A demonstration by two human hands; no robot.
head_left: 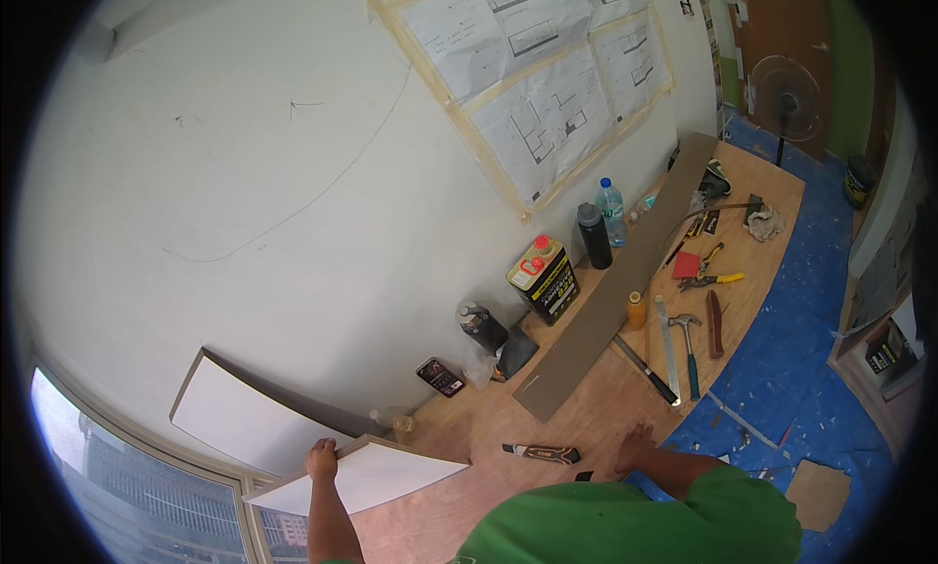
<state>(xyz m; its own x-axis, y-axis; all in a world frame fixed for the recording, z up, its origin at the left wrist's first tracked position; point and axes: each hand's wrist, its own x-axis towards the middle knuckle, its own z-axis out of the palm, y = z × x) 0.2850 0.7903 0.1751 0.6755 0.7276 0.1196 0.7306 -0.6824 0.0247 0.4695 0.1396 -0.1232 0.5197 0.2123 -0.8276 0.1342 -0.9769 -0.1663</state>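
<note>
My left hand (321, 459) is closed on the upper edge of a white-faced panel (391, 474), which stands tilted on the wooden worktop (474, 416). Behind it, a second white panel (249, 417) leans against the wall. My right hand (635, 450) rests flat on the worktop near its front edge, fingers apart and holding nothing. Between my hands, nearer the right one, lies a utility knife (542, 454) with an orange and black handle. Just beyond that knife begins a long grey-brown strip of board (586, 357), running diagonally away.
A claw hammer (690, 344), metal ruler (668, 349), pliers (718, 281) and an orange bottle (636, 311) sit at the right. Along the wall stand a phone (441, 377), dark bottles (593, 236) and a tin (544, 281). Blue sheeting (772, 354) covers the floor.
</note>
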